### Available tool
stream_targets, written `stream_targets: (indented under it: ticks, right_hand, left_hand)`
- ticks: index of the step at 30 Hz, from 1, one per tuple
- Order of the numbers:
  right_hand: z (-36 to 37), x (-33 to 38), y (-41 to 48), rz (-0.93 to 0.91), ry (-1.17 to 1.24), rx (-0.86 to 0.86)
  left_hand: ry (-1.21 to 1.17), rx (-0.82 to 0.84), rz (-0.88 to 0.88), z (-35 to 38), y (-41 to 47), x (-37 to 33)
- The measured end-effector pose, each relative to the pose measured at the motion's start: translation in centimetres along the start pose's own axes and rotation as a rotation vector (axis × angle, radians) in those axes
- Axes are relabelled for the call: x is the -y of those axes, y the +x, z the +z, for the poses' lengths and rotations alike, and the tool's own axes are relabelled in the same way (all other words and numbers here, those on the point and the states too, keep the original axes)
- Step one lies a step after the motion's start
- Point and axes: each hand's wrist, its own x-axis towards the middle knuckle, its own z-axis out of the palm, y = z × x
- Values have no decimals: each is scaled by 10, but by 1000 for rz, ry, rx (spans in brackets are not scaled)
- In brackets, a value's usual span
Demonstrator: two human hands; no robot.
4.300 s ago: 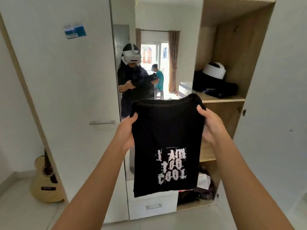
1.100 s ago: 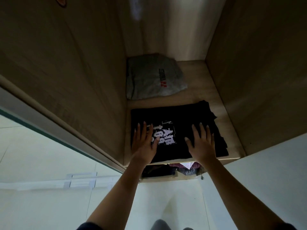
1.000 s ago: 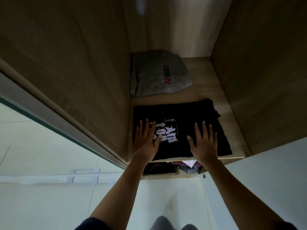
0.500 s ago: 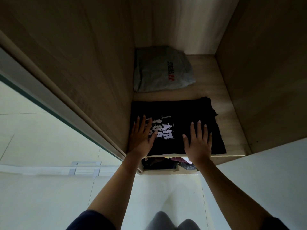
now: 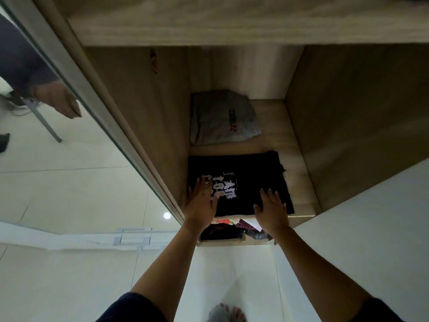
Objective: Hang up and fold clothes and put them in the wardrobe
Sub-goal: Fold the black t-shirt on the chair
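A folded black T-shirt (image 5: 250,173) with white lettering lies flat at the front of a wooden wardrobe shelf (image 5: 297,159). My left hand (image 5: 201,203) rests flat on its front left part, fingers spread, partly over the lettering. My right hand (image 5: 272,209) lies flat on the front right part, fingers apart. Neither hand grips the cloth. Behind the black shirt, at the back of the shelf, lies a folded grey garment (image 5: 220,118) with dark and red print.
Wooden side walls (image 5: 348,126) close the compartment left and right, with a shelf board (image 5: 185,19) above. Crumpled clothes (image 5: 232,230) sit in the compartment below. A mirrored door (image 5: 58,159) stands at the left, a white door (image 5: 371,240) at the right.
The black shirt went from being held up in front of the wardrobe to lying on the shelf. Over the last second both hands slid toward the shelf's front edge and my view pulled back.
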Motion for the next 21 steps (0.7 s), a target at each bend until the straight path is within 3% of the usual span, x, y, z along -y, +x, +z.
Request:
stream_targets:
  ticks: [14,21]
  right_hand:
    - [-169,43,-113,-33,274,-317]
    - [-219,41,-181,-190,367,-445]
  left_hand:
    - [-175,-203,168,-172,-61,-90]
    - [-220,-362,95,-208,-131,-120]
